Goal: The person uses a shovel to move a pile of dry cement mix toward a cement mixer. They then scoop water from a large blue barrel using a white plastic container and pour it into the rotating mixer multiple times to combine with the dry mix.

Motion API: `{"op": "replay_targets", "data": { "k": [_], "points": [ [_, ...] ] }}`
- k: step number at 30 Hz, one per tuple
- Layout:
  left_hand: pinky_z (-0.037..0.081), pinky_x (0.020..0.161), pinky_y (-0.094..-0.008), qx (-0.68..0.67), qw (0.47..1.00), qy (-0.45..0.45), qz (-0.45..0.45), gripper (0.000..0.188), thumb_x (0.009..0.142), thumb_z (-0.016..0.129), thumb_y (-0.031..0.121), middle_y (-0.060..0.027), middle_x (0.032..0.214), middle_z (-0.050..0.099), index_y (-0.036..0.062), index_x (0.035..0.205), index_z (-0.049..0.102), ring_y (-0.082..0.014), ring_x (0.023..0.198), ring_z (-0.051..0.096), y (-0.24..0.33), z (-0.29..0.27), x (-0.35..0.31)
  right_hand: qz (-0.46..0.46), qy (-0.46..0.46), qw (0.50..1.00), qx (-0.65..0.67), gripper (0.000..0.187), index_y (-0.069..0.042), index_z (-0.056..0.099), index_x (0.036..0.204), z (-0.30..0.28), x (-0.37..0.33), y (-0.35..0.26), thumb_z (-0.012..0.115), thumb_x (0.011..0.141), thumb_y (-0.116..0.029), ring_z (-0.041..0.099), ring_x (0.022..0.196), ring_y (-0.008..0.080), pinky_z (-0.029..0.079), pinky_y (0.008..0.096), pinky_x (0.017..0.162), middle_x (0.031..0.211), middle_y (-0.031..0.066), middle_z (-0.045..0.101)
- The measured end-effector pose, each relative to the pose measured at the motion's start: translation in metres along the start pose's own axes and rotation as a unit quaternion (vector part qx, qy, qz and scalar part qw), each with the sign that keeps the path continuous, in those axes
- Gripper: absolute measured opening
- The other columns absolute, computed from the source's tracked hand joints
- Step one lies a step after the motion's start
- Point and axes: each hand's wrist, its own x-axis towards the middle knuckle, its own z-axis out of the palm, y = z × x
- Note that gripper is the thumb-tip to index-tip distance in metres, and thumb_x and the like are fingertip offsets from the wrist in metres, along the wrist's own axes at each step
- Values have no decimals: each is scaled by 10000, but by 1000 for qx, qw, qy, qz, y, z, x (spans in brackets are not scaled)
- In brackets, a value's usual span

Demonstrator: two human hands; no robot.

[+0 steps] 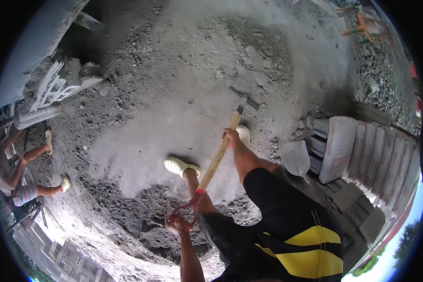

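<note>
With both hands I hold a shovel [215, 164] slanting across the ground in front of me. My left hand [177, 226] is closed round its red D-shaped grip, low in the picture. Farther up, my right hand [231, 137] wraps round the pale wooden shaft. The metal blade [244, 97] is at the far end, seen nearly edge-on against the grey, powdery ground. I cannot tell how deep it sits. My feet, in cream clogs [182, 167], stand on either side of the shaft.
Loose grey rubble [254, 56] lies beyond the blade. To the right are another shovel's blade [295, 158], stacked sacks [339, 148] and grey blocks [357, 207]. At the left edge another person [16, 174] sits holding a long, thin tool, near broken concrete pieces [75, 82].
</note>
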Motion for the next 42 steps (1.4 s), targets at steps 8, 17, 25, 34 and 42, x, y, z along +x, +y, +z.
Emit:
{"op": "replay_targets", "data": {
  "k": [8,17,25,34,42],
  "points": [
    [381,371,-272,-13,999,35,30,172,633,610,-6,-64,609,505,31,744,484,-136,447,468,19,-106,-52,34,-20,999,25,105,-31,507,819,-3,-120,30,580,747,-7,520,517,203,466,348,481,632,91,513],
    [380,389,-311,-43,997,46,41,199,613,636,25,-58,594,497,32,736,480,-157,436,468,16,-244,-75,15,-36,999,27,142,-34,499,807,26,-279,25,612,734,13,507,506,209,460,350,476,633,83,491],
    [396,412,-310,-193,980,12,-37,164,661,610,19,-58,596,486,26,765,484,-172,461,479,120,-297,-79,-140,-53,987,-52,154,-38,487,823,132,-476,-61,622,753,-12,507,525,211,455,355,499,659,75,489],
    [432,455,-293,-435,861,-241,-106,93,756,535,15,-71,659,507,18,842,501,-186,528,521,294,-337,-31,-438,-276,838,-174,278,-34,439,954,353,-764,-148,672,814,-92,538,593,170,484,321,532,732,72,507],
    [541,569,-308,-706,457,-460,-285,147,938,531,169,-57,723,571,25,968,534,-152,615,574,393,-295,19,-383,-507,752,-174,259,-59,482,929,555,-826,-119,689,801,-146,552,545,186,498,324,486,709,50,512]
  ]
}}
